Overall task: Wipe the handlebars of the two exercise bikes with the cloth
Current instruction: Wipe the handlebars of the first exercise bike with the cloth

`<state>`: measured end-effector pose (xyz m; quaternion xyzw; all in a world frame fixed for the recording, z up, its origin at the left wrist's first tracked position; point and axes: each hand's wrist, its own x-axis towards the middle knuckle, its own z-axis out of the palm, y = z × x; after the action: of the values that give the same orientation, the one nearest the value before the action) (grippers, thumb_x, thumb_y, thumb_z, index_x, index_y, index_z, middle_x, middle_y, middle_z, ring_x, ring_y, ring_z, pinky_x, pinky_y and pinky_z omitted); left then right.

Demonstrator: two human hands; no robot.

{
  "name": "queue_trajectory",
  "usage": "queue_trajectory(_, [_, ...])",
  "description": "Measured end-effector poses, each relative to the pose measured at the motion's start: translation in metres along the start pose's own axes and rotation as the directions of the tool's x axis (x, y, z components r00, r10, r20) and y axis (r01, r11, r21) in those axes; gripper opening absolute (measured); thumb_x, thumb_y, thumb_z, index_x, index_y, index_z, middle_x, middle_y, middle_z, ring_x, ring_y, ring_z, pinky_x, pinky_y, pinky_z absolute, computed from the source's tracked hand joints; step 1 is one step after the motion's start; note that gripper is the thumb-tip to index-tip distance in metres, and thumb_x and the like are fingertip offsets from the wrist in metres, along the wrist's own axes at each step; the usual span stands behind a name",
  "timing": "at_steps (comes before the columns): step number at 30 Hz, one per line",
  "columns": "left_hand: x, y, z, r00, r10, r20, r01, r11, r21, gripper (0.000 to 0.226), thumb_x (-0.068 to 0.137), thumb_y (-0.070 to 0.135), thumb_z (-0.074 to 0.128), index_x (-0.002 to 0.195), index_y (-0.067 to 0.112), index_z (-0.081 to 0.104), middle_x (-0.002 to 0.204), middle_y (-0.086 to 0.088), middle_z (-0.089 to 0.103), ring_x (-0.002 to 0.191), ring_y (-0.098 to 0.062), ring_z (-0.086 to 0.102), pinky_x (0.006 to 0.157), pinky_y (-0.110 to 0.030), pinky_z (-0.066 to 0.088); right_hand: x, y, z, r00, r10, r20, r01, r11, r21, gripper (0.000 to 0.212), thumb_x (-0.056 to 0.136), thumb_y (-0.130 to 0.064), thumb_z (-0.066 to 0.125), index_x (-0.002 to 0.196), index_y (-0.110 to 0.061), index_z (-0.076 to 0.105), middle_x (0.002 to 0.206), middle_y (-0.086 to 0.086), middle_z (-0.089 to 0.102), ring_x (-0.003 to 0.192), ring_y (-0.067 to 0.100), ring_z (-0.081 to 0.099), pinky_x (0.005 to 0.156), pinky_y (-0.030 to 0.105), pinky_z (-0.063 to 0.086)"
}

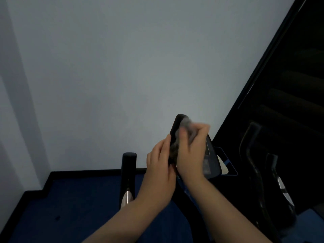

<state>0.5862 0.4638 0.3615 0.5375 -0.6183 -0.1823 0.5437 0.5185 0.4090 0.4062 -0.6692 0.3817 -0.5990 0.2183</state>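
A black padded handlebar (pixel 176 128) of the near exercise bike rises at the centre of the head view. My right hand (pixel 191 149) holds a grey cloth (pixel 188 124) bunched against the bar's right side near its top. My left hand (pixel 160 158) grips the same bar lower down from the left. A second upright black handlebar (pixel 129 163) stands to the left, untouched. The bike's console (pixel 210 160) shows just right of my right hand.
A pale wall fills the upper view. Blue carpet (pixel 78 199) with a black skirting edge lies below. Another machine's dark curved handlebars (pixel 254 155) stand at right in front of a dark window.
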Motion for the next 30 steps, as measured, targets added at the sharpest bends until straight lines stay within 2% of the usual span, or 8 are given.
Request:
queue_trajectory(5, [-0.019,-0.003,0.003,0.999,-0.018,0.052,0.014,0.997,0.078,0.065,0.098,0.026,0.043,0.151,0.028,0.004,0.154,0.019,0.003,0.134,0.004,0.018,0.100,-0.008,0.022,0.000,-0.001,-0.037,0.913,-0.188,0.362,0.310,0.896,-0.317,0.007,0.088,-0.014,0.066,0.092,-0.015,0.060,0.093,-0.001,0.055,0.082,0.000,0.052,0.069,0.012,0.039])
queue_trajectory(9, [-0.028,-0.001,-0.005,0.995,-0.030,0.095,0.016,0.990,0.141,0.069,0.097,0.037,0.043,0.151,0.028,0.001,0.156,0.018,0.002,0.138,0.002,0.015,0.105,-0.012,0.020,0.041,-0.029,-0.026,0.750,-0.524,0.403,0.657,0.524,-0.542,0.005,0.087,-0.020,0.069,0.089,-0.015,0.071,0.085,0.002,0.061,0.068,0.015,0.056,0.046,0.025,0.042])
queue_trajectory(12, [-0.035,0.002,-0.013,0.994,-0.026,0.110,0.004,0.981,0.195,0.065,0.095,0.040,0.046,0.151,0.028,0.013,0.155,0.014,0.013,0.134,-0.001,0.030,0.106,-0.021,0.037,0.030,-0.020,-0.014,0.692,-0.481,0.538,0.713,0.345,-0.610,0.006,0.078,-0.004,0.072,0.078,-0.010,0.069,0.081,0.006,0.062,0.065,0.022,0.056,0.041,0.027,0.038])
queue_trajectory(18, [-0.055,0.008,-0.030,0.995,0.032,0.099,-0.059,0.958,0.281,0.045,0.094,0.028,0.051,0.138,0.025,0.044,0.138,0.018,0.043,0.112,0.000,0.051,0.092,-0.017,0.044,0.017,-0.017,-0.041,0.502,-0.092,0.860,0.694,0.637,-0.337,0.014,0.092,-0.026,0.060,0.098,-0.022,0.071,0.102,-0.004,0.060,0.088,0.019,0.062,0.065,0.039,0.052])
queue_trajectory(20, [-0.062,0.008,-0.036,0.996,0.024,0.087,-0.047,0.960,0.277,0.034,0.095,0.023,0.050,0.129,0.024,0.055,0.126,0.018,0.054,0.109,0.001,0.053,0.093,-0.017,0.044,0.034,-0.028,-0.044,0.446,-0.126,0.886,0.763,0.571,-0.302,0.013,0.091,-0.031,0.059,0.100,-0.028,0.070,0.101,-0.007,0.059,0.085,0.019,0.063,0.062,0.040,0.052])
queue_trajectory(23, [-0.072,0.009,-0.040,0.996,0.006,0.088,-0.029,0.963,0.268,0.029,0.095,0.019,0.050,0.121,0.024,0.060,0.115,0.018,0.058,0.104,0.002,0.054,0.090,-0.021,0.045,0.039,-0.030,-0.021,0.577,-0.236,0.782,0.796,0.380,-0.472,0.016,0.094,-0.030,0.054,0.101,-0.024,0.067,0.103,-0.004,0.059,0.091,0.019,0.058,0.055,0.032,0.045])
queue_trajectory(26, [-0.081,0.011,-0.038,0.993,-0.005,0.116,-0.029,0.955,0.294,0.028,0.095,0.019,0.050,0.120,0.024,0.061,0.115,0.017,0.059,0.105,0.001,0.053,0.090,-0.023,0.045,0.013,-0.010,0.000,0.561,-0.127,0.818,0.819,0.230,-0.526,0.015,0.095,-0.022,0.050,0.100,-0.016,0.063,0.104,0.000,0.057,0.098,0.020,0.050,0.058,0.031,0.033])
queue_trajectory(30, [-0.091,0.018,-0.038,0.995,-0.026,0.097,-0.005,0.954,0.301,0.026,0.094,0.020,0.051,0.116,0.024,0.063,0.112,0.016,0.061,0.103,0.000,0.054,0.087,-0.026,0.048,-0.003,-0.005,-0.025,0.498,-0.127,0.858,0.768,0.524,-0.368,0.011,0.092,-0.025,0.057,0.094,-0.022,0.068,0.104,-0.007,0.060,0.091,0.013,0.043,0.061,0.031,0.040])
